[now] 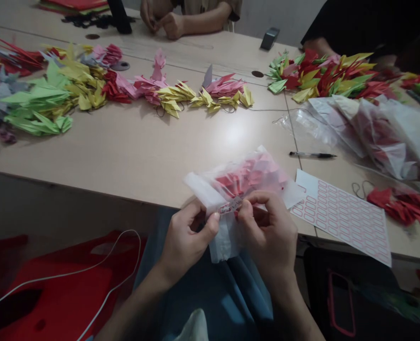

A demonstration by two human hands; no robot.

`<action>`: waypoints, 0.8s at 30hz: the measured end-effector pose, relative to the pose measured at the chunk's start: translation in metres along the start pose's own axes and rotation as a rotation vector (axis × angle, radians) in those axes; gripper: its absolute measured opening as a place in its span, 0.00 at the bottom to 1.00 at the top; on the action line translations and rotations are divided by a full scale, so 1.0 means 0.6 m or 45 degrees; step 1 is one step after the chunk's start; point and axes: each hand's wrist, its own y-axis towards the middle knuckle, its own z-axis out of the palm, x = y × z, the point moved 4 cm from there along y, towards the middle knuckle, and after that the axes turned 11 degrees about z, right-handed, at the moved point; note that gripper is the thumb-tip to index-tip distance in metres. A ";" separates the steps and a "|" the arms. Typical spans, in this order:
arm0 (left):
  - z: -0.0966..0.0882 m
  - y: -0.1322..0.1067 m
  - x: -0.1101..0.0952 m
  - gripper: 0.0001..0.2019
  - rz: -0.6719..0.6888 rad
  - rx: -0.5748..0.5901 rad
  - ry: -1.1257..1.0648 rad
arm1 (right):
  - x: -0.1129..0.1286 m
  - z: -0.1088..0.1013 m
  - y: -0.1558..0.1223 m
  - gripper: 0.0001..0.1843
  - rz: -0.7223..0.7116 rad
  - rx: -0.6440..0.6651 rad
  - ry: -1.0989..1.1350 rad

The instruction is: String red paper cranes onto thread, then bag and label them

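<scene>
Between my hands is a translucent plastic bag [227, 237] with pink and red folded paper pieces [252, 175] showing through it. A small red-bordered label with dark writing [230, 206] lies across the bag. My left hand [190, 237] is closed on the bag's left side, its thumb at the label's left end. My right hand [267, 232] pinches near the label's right end. Beside my right hand, a sheet of red-outlined label stickers [345, 213] hangs partly over the table edge.
Strings of folded paper cranes [89, 85] stretch across the table [132, 156], with another pile [331, 76] at right. Filled plastic bags [384, 128], a pen [313, 155] and red paper pieces [404, 204] lie at right. Another person's hands [165, 23] are across the table.
</scene>
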 end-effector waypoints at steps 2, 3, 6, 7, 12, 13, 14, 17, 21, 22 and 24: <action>-0.001 0.001 0.002 0.07 -0.008 -0.015 0.001 | -0.006 0.000 0.003 0.03 0.050 -0.002 0.090; -0.004 0.003 0.004 0.07 -0.009 -0.031 -0.002 | -0.009 -0.001 0.005 0.03 0.076 -0.014 0.155; -0.023 0.018 0.009 0.08 -0.010 -0.093 0.035 | -0.012 -0.011 0.015 0.03 0.100 -0.109 0.352; -0.032 0.024 0.011 0.09 -0.027 -0.105 0.078 | -0.011 -0.014 0.018 0.03 0.089 -0.134 0.383; -0.084 0.038 -0.025 0.18 0.167 -0.472 0.497 | 0.013 -0.020 0.025 0.05 -0.193 -0.177 0.313; -0.085 0.033 -0.039 0.19 0.257 -0.529 0.545 | 0.021 -0.020 0.023 0.06 -0.323 -0.204 0.242; -0.080 0.028 -0.052 0.18 0.322 -0.504 0.530 | 0.028 -0.019 0.020 0.07 -0.461 -0.231 0.152; -0.033 0.017 -0.066 0.06 0.263 -0.031 0.183 | 0.041 -0.011 0.010 0.11 -0.777 -0.240 -0.062; 0.000 0.013 -0.057 0.05 -0.046 0.035 -0.270 | 0.043 -0.003 0.006 0.12 -0.942 -0.132 -0.051; 0.002 0.015 -0.052 0.05 -0.093 0.004 -0.331 | 0.043 -0.001 0.006 0.13 -0.966 -0.096 -0.041; 0.002 0.019 -0.043 0.04 -0.157 -0.035 -0.423 | 0.043 0.002 0.007 0.14 -0.990 -0.029 -0.027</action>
